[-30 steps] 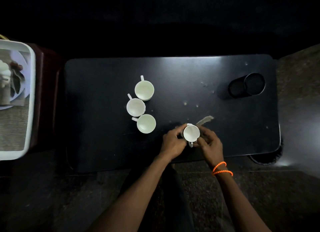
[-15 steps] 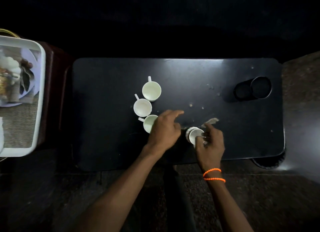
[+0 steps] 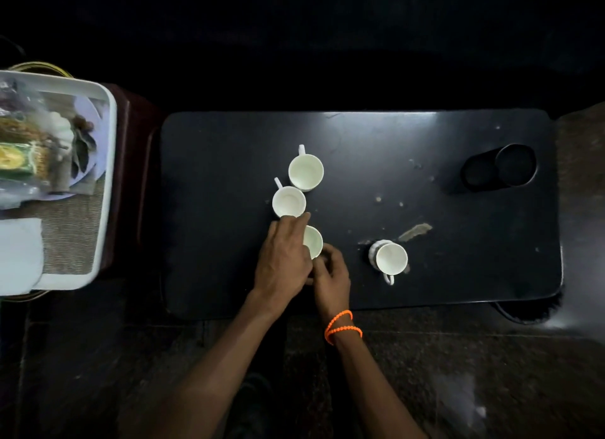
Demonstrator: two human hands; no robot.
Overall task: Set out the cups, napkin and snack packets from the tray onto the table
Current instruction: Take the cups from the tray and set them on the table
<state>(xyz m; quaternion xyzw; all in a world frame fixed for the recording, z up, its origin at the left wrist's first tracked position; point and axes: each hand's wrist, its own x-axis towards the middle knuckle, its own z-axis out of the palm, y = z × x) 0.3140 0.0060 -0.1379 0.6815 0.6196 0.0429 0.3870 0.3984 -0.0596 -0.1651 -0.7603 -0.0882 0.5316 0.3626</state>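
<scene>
Four white cups stand on the black table. Two cups sit at the middle, handles pointing away. Just in front of them is a third cup, half covered by my left hand, which closes over its left, handle side. My right hand, with orange bead bracelets at the wrist, touches that cup's near rim with curled fingers. The fourth cup stands alone to the right, handle toward me. The white tray at left holds snack packets and a white napkin.
The tray rests on a dark red stand left of the table. A black cylindrical holder lies at the table's far right. A smear and crumbs mark the tabletop near the fourth cup. Dark stone floor lies below the near edge.
Both hands let go of the fourth cup, which now stands free at right, and moved left onto the third cup. The view shifted, showing more of the tray.
</scene>
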